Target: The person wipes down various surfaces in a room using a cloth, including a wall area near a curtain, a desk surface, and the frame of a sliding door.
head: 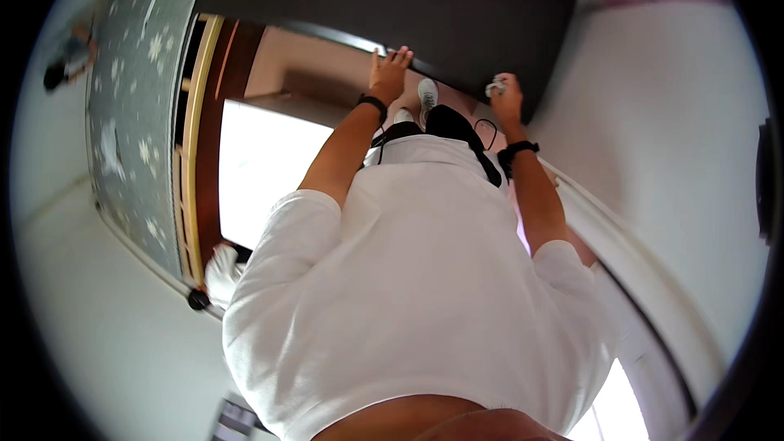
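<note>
My left hand (389, 76) rests with its fingers apart on the near edge of a broad black surface (392, 0), perhaps a tabletop or a cabinet top. Further right, my right hand (508, 104) holds a small crumpled white-grey cloth (495, 86) against that same surface near its right corner. Most of the cloth is hidden in my fingers. A black band circles each wrist. Below the edge, my white shoe (428, 95) stands on the pinkish floor.
To the left is a grey flower-patterned cover (138, 116) beside a pale wooden frame (199, 135). A bright white panel (263, 171) stands near my left arm. One person (70, 61) is at far left, another in white (222, 275) lower left. A pale wall (649, 104) bounds the right.
</note>
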A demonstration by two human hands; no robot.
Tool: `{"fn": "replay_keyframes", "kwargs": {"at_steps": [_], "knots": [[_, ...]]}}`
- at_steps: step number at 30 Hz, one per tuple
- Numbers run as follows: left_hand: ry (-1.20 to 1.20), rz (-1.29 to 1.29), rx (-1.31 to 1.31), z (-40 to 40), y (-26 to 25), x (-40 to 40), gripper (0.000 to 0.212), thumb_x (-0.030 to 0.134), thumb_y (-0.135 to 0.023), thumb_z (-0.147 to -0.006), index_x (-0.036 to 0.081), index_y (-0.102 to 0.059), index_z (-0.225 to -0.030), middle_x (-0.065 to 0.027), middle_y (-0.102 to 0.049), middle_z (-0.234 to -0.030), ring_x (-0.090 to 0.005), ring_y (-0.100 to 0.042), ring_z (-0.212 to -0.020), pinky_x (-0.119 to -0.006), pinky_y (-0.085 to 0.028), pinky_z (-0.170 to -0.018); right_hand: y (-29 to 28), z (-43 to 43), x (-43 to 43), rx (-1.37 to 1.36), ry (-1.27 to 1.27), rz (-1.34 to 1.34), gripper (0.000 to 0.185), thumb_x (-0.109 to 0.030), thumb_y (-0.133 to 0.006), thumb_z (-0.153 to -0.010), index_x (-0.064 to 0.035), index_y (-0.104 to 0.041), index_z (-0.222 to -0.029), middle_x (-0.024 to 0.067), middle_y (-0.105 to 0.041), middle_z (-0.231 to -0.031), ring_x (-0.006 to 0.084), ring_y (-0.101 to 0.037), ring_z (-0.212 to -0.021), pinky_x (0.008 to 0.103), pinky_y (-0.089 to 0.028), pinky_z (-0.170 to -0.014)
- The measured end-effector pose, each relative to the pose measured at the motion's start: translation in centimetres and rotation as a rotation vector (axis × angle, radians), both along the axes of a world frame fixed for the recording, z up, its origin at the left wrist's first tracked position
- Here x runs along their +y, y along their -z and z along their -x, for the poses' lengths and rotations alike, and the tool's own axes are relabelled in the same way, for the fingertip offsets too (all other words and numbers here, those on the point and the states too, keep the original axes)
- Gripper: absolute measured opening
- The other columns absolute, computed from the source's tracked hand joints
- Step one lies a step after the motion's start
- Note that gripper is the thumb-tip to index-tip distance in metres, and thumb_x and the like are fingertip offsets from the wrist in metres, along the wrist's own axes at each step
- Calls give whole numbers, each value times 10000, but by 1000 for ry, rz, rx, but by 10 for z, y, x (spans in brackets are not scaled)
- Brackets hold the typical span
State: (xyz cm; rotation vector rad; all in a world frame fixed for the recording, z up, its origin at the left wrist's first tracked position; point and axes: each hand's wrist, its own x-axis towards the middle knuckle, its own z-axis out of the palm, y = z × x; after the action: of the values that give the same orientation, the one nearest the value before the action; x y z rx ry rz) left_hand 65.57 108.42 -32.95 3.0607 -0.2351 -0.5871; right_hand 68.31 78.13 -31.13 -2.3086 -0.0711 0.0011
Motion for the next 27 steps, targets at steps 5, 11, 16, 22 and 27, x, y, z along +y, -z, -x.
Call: {"fn": "replay_keyframes", "kwargs": {"at_steps": [5,11,16,22,27], "knots": [[-87,43,55,-8,-14,-3,696,193,-574,-854,169,-294,-1491,-9,-309,-1539,-221,-341,-1388,-576,-162,-1139,35,-48,125,58,-452,106,260,-35,-597,-816,-40,-563,-1075,201,-607,-1074,404,-592,-996,457,-481,-852],[-168,65,283,-29,-44,-16,584,186,-546,-862,165,-425,-1433,-25,-394,-1485,-283,-296,-1412,-617,-118,-1135,18,-102,197,135,-776,185,334,5,-540,-821,-39,-581,-1150,195,-572,-1195,384,-491,-1179,423,-405,-1015],[-396,163,287,-66,-56,-29,400,184,-503,-880,117,-526,-1273,-121,-586,-1227,-366,-540,-1191,-605,-238,-1090,21,-151,169,202,-767,98,379,-7,-528,-849,-45,-572,-1224,184,-563,-1246,362,-520,-1174,380,-423,-1017],[-652,573,-98,-84,-56,-35,321,158,-549,-878,66,-462,-1174,-199,-571,-1065,-408,-621,-988,-483,-502,-824,6,-143,154,870,-286,-399,519,-49,-516,-894,-64,-413,-1403,188,-598,-1225,315,-592,-1117,372,-471,-929],[-685,809,-63,-65,-6,-47,419,132,-575,-877,77,-423,-1264,-244,-538,-1160,-459,-622,-919,-496,-527,-772,49,-121,141,517,-704,-113,474,-58,-457,-956,-65,-379,-1424,150,-495,-1354,221,-527,-1192,322,-446,-979]]}}
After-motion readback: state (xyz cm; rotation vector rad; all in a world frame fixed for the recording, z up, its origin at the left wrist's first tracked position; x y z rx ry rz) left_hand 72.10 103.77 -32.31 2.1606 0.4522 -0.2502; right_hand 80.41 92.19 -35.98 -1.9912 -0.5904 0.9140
